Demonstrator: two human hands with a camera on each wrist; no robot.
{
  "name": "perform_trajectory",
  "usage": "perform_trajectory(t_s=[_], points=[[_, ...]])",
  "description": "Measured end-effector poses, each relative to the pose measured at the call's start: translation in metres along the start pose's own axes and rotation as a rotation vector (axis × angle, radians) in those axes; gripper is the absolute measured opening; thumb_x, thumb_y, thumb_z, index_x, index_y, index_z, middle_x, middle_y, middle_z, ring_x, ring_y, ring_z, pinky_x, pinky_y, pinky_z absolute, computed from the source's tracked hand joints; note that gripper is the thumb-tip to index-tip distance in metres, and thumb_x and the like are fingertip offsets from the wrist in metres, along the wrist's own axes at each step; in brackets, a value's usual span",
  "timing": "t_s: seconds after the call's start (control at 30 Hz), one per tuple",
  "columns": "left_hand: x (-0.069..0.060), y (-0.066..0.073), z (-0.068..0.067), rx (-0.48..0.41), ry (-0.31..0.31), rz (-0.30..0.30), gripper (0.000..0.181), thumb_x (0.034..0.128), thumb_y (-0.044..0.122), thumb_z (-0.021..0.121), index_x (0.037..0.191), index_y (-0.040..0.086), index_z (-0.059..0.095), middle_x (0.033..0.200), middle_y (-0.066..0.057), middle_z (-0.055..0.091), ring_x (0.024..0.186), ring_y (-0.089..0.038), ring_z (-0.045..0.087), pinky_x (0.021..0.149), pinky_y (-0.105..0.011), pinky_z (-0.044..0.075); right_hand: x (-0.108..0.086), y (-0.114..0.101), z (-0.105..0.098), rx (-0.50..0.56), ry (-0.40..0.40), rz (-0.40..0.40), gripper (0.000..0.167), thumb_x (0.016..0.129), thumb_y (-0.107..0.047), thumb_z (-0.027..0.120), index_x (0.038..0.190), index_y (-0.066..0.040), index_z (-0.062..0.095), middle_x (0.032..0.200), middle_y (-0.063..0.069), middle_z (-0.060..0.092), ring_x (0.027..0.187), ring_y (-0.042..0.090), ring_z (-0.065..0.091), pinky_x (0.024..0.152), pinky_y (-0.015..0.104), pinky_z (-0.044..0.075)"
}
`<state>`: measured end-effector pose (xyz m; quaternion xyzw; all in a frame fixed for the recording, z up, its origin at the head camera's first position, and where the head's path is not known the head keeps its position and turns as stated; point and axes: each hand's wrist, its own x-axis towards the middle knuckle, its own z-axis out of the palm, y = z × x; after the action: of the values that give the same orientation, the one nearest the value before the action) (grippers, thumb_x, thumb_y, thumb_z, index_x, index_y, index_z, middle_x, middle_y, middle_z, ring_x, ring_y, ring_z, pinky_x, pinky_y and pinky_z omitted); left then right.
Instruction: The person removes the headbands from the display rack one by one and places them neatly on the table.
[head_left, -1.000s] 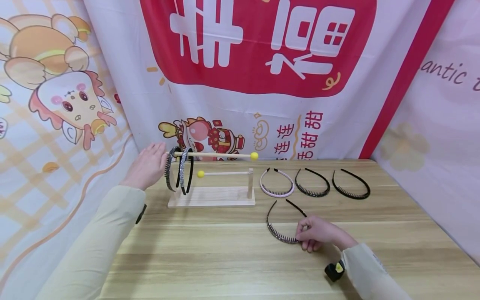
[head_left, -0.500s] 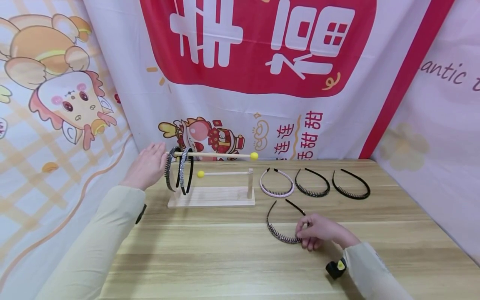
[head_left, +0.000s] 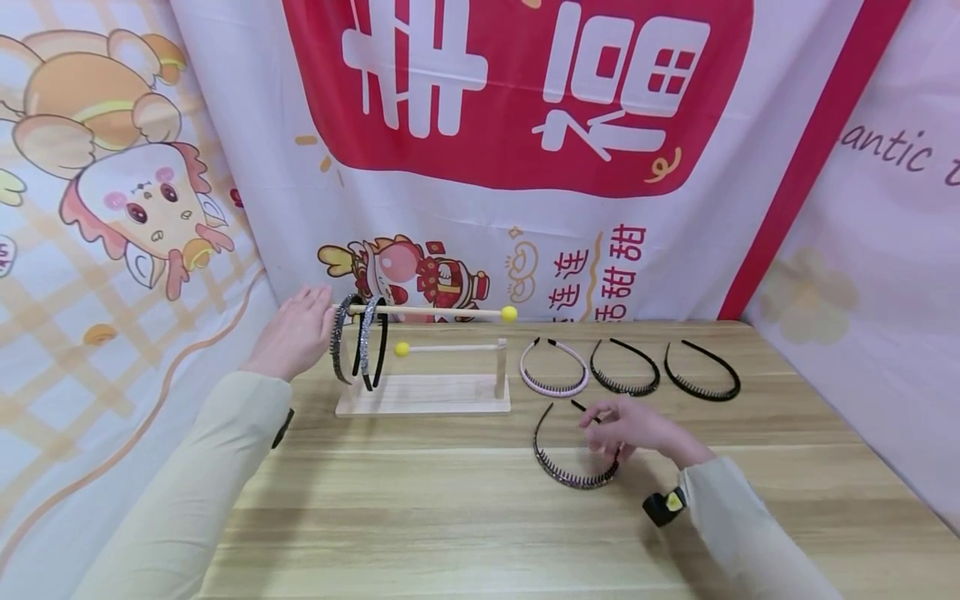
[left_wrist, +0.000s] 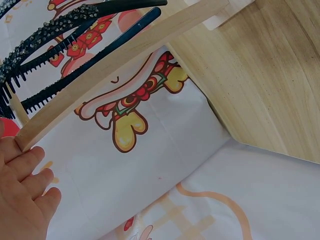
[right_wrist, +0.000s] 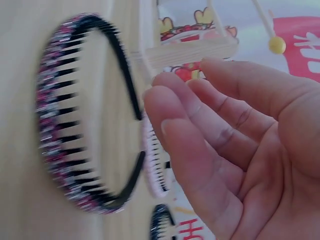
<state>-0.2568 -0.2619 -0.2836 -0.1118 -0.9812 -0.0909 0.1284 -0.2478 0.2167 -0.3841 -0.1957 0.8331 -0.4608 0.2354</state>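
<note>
My left hand (head_left: 294, 333) rests against the top of the left post (left_wrist: 90, 87) of a wooden display stand (head_left: 420, 396), fingers fairly straight. Beside it, a dark glittery headband (head_left: 339, 337) and a silver glittery headband (head_left: 366, 342) hang on the stand's upper rod (head_left: 442, 311). My right hand (head_left: 637, 429) hovers over the right side of a toothed glitter headband (head_left: 573, 479) lying on the table. In the right wrist view its fingers are loosely bent with nothing between them, apart from that glitter headband (right_wrist: 50, 117).
Behind the glitter headband lie a pink headband (head_left: 555, 389), a black beaded headband (head_left: 626, 388) and a plain black headband (head_left: 705, 392) in a row. The stand's lower rod (head_left: 450, 347) ends in a yellow ball (head_left: 402, 349). Printed cloth (head_left: 495, 183) hangs behind the table.
My right hand has let go of the glitter headband and lifted slightly up and away from it. The headband lies in about the same place. My left hand stays on the stand.
</note>
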Motion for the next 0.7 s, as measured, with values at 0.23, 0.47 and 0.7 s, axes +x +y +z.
perform_trajectory(t_s=[0.23,0.47,0.7], points=[[0.000,-0.001,0.001,-0.001,-0.014,-0.006,0.053,0.1013,0.024,0.020,0.140,-0.012,0.020,0.143,-0.031,0.020,0.132,-0.046,0.012,0.109,-0.051,0.006,0.018,-0.033,-0.012,-0.052,0.009,-0.002,0.026,0.087,-0.016,0.062,0.108,-0.001,0.057,0.083,0.015,0.065,0.067,0.033,0.062,0.058,0.043,0.055],[0.000,-0.001,0.001,-0.002,-0.013,-0.008,0.053,0.1014,0.025,0.020,0.140,-0.011,0.020,0.144,-0.030,0.020,0.132,-0.045,0.012,0.109,-0.051,0.006,0.032,-0.074,-0.017,-0.142,0.017,-0.053,0.026,0.088,-0.016,0.062,0.109,-0.001,0.058,0.081,0.009,0.065,0.068,0.031,0.063,0.058,0.037,0.056],[-0.001,0.000,0.000,-0.002,-0.006,-0.006,0.052,0.1013,0.024,0.020,0.140,-0.012,0.020,0.143,-0.030,0.021,0.132,-0.045,0.013,0.109,-0.051,0.006,0.045,-0.110,-0.018,-0.147,0.037,-0.068,0.029,0.088,-0.015,0.062,0.114,-0.003,0.056,0.088,0.013,0.064,0.070,0.029,0.063,0.063,0.040,0.056]])
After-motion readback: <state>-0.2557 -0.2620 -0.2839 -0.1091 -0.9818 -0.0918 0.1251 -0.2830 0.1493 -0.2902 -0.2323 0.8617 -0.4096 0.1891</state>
